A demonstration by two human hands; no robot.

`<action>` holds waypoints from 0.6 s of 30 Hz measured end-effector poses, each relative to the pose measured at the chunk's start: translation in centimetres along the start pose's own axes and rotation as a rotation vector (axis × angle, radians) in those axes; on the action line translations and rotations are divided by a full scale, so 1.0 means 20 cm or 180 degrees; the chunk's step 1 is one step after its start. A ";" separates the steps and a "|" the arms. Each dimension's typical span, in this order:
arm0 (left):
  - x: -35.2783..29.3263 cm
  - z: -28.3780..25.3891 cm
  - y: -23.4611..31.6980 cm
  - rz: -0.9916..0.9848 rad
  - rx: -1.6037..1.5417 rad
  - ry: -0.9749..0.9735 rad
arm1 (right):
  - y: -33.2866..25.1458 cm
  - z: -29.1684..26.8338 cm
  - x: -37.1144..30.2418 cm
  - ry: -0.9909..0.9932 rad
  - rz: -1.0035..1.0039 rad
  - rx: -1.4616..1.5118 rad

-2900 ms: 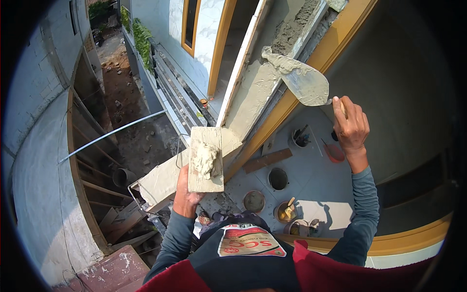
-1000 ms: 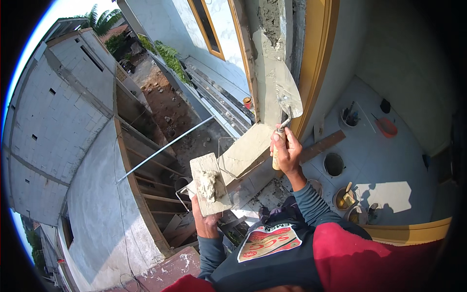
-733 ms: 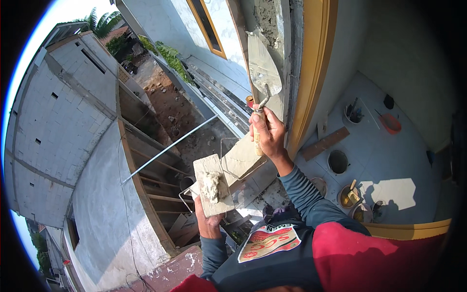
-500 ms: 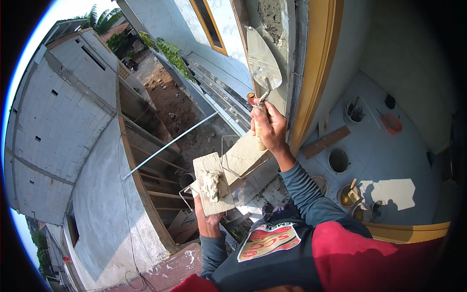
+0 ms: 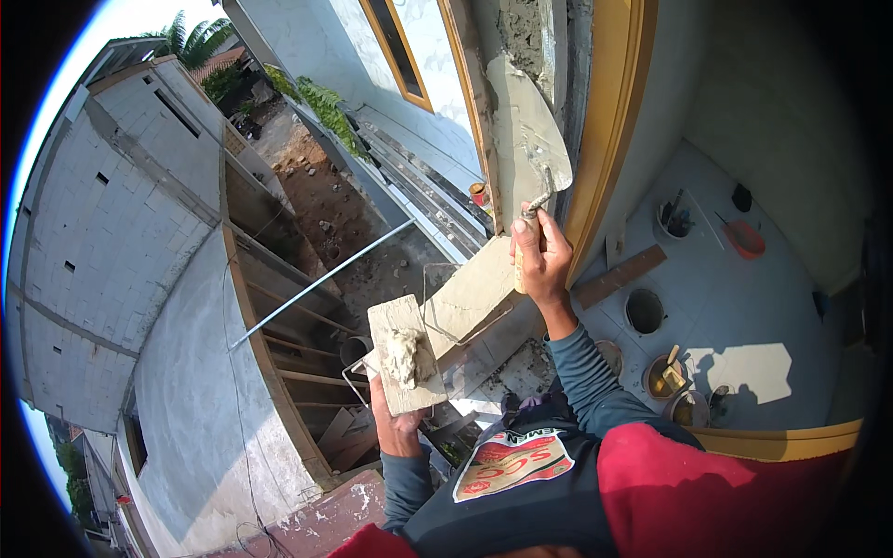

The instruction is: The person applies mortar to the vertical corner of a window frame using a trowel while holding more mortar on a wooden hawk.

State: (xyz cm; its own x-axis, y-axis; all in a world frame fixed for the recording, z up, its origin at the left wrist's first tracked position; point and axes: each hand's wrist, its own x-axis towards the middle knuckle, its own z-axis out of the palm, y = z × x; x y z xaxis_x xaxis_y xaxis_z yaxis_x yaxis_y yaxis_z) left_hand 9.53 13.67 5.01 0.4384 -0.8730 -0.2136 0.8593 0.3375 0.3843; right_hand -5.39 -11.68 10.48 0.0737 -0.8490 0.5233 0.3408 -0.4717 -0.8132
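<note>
My right hand (image 5: 542, 253) is wrapped round the handle of a pointed trowel (image 5: 528, 126). The trowel's broad grey blade lies over a narrow strip of wet mortar (image 5: 523, 37) on the wall edge, beside the yellow-brown door frame (image 5: 609, 121). Lower and to the left, my left hand (image 5: 395, 420) grips a flat mortar board (image 5: 395, 312) from beneath, most of its fingers hidden. A lump of pale wet mortar (image 5: 406, 358) sits on the board. Between the hands runs a mortar-smeared ledge (image 5: 472, 290).
Inside the doorway at right, a bucket (image 5: 646, 311), a wooden plank (image 5: 621, 276) and a red basin (image 5: 744, 239) stand on the tiles. At left, a pale pipe (image 5: 321, 282) crosses above a gap, next to a block wall (image 5: 112, 219).
My right hand and the trowel have moved right and slightly down, bringing the blade across the mortar strip toward the door frame. The left hand and its board have hardly moved.
</note>
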 end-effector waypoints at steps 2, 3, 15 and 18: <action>-0.01 0.00 0.00 -0.0006 0.0025 -0.0058 | -0.06 -0.05 -0.04 -0.0031 -0.0180 0.0071; -0.02 0.00 -0.01 0.0001 0.0009 -0.0048 | -0.08 -0.04 -0.04 -0.0049 -0.0173 0.0065; -0.03 0.05 -0.01 0.0151 0.0158 0.0113 | -0.18 0.00 -0.06 -0.0819 0.1027 0.0282; -0.05 0.08 -0.04 0.1563 0.3791 0.0292 | -0.19 -0.01 -0.05 -0.0825 0.1283 0.0381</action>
State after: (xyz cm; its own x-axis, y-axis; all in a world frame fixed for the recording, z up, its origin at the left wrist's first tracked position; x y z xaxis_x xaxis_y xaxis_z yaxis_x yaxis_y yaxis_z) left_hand 8.06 13.68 6.37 0.6969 -0.7043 0.1349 -0.1380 0.0530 0.9890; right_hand -6.89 -9.11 13.07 0.4474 -0.8639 0.2315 0.3414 -0.0742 -0.9370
